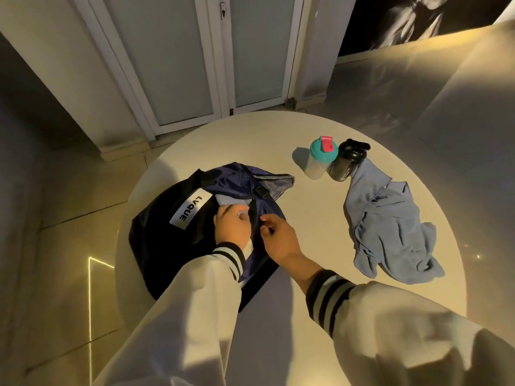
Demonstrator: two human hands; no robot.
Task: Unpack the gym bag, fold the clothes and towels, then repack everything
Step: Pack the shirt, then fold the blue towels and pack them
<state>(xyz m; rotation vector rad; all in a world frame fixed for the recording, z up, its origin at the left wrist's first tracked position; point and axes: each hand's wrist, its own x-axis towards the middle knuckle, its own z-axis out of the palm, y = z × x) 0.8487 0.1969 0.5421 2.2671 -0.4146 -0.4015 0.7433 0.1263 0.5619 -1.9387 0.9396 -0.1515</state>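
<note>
**A:** The gym bag lay by the left rim of the round white table, its mouth gaping. The left hand was down in the opening, fingers curled on a pale grey cloth. The right hand pinched the bag's edge just beside it, so the hands were close together.

**B:** There was a risk there, I reckoned. That shell looked like slick, sheeny nylon, limp and shapeless. A hard tug on the cloth could have dragged the whole bag over the rim.

**A:** And on the right?

**B:** The blue-grey cloth was soft and crumpled; towel or shirt, I couldn't tell. One corner sat against the glossy black bottle. Yank it away for folding and that bottle might have toppled into the teal-lidded shaker just beside it.
</note>
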